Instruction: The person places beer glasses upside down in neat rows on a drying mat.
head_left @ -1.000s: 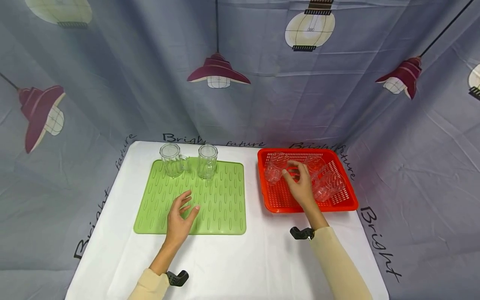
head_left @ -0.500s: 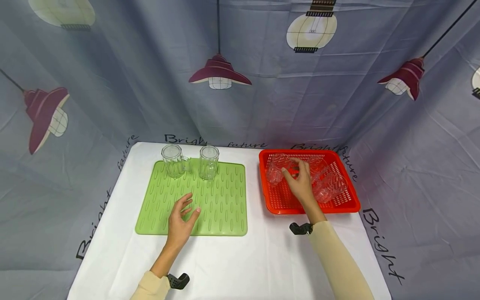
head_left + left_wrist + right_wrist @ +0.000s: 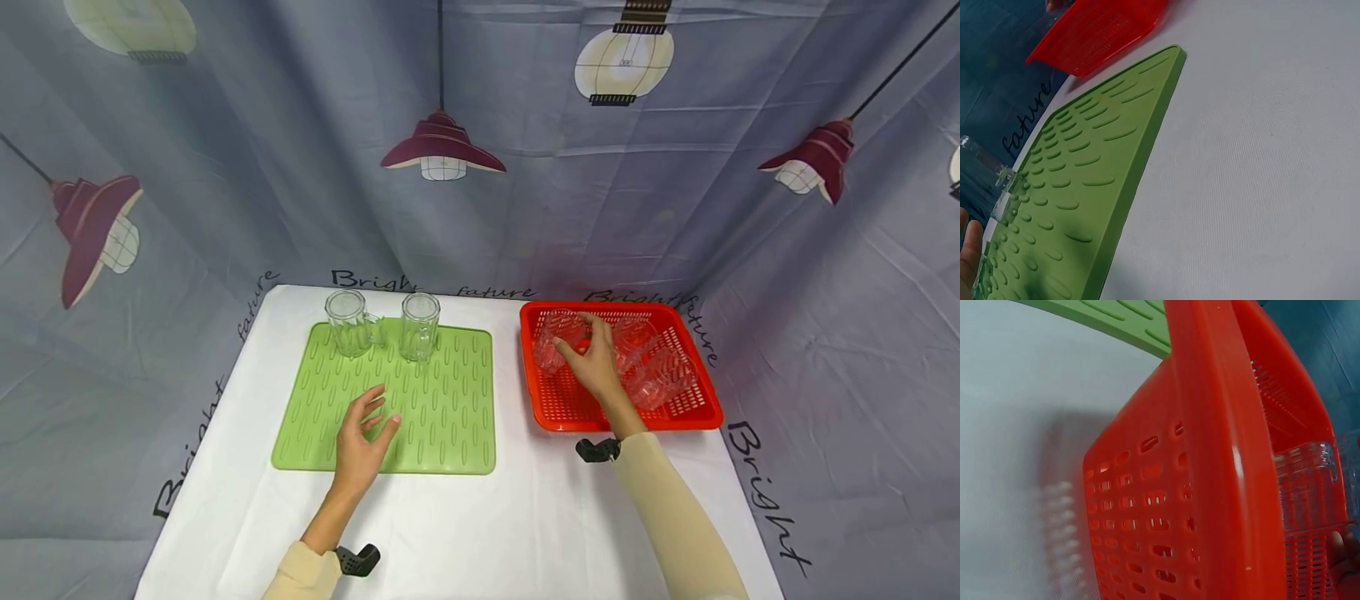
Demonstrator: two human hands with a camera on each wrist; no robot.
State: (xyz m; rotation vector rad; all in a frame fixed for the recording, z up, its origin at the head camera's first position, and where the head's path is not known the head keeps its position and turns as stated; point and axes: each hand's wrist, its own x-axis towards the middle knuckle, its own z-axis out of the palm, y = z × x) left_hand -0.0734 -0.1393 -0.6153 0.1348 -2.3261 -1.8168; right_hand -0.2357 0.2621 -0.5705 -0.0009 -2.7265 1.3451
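My right hand is over the red plastic basket, its thumb and fingers apart and right at a clear glass mug on the basket's left side. In the right wrist view that mug shows inside the basket, with the fingers at its lower end. My left hand hovers above the front of the green ridged mat, fingers relaxed and holding nothing. Two clear glass mugs stand at the mat's back edge: one mug with its handle to the right, the other mug beside it.
More glass mugs lie in the right part of the basket. A white cloth covers the table. A grey curtain printed with lamps closes off the back and both sides.
My right hand has shifted slightly left, its thumb now overlapping the left mug in the basket. My left hand keeps its place above the mat.
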